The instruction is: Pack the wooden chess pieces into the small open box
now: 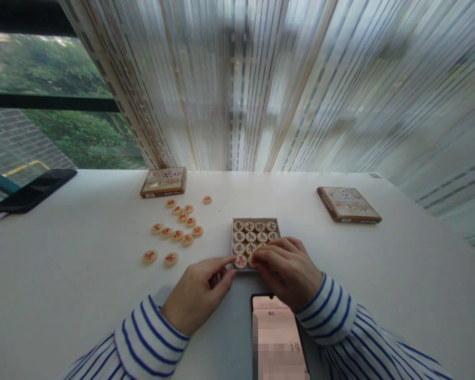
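Both hands are at the small open box (254, 219) on the white table (83, 285), roughly square, with no clear long axis. Its far rows hold black pieces (250, 237), each round and lying flat with its character up. In the near left corner sits a red piece (240, 261), and just to its right another piece (250, 260) is partly under the fingertips of the right hand (254, 257).

The right hand comes in from the near right, its fingers bunched and bent down over the near row, covering part of the box's right side. Those fingers hide their own undersides, so I cannot tell whether they pinch that piece or only press on it. The left hand (201, 287) reaches in from the near left; its index finger and thumb are slightly parted at the near left corner, the index tip right beside the red piece, and it grips nothing.

The relation that matters most is sideways: the loose pieces (177, 235), all red, lie left of the box and mostly farther out, so the left hand is much the nearer. Closest to it is the near right one of that spread (171, 259), just beyond its knuckles. Being round, the pieces have no long axis to line up with.

A lit phone (277, 338) lies on the near side, partly under the right wrist. Far left stands one carton (164, 181); another carton (348, 204) lies far right.
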The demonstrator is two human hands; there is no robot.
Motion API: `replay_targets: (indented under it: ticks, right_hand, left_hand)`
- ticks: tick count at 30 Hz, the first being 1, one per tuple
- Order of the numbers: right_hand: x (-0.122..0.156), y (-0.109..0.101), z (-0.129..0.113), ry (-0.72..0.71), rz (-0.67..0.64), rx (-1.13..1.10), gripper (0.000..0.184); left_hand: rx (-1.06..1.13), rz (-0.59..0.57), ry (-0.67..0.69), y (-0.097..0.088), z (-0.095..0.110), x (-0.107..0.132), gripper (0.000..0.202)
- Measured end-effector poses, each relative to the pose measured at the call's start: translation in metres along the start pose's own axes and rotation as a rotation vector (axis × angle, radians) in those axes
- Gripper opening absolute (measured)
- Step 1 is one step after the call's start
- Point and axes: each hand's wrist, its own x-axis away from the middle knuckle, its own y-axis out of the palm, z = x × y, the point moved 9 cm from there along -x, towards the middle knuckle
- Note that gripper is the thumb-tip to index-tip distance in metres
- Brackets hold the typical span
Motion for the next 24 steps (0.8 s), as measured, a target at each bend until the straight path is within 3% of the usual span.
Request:
replay_targets:
  ticks: [6, 16, 21, 24]
  right_hand:
    - [0.000, -0.006, 0.000, -0.007, 0.056, 0.008, 0.013]
    - [0.003, -0.038, 0.024, 0.067, 0.194, 0.084, 0.015]
    - [0.006, -0.043, 0.043, 0.196, 0.220, 0.152, 0.019]
    - [0.010, -0.037, 0.062, 0.330, 0.158, 0.142, 0.023]
  left_hand:
    - [0.023, 0.016, 0.009, -0.002, 0.002, 0.001, 0.031]
    - [0.041, 0.072, -0.010, -0.007, -0.003, 0.000, 0.030]
    - [0.022, 0.135, -0.023, -0.014, -0.003, -0.001, 0.027]
    - [0.002, 0.190, -0.019, -0.020, -0.002, 0.000, 0.025]
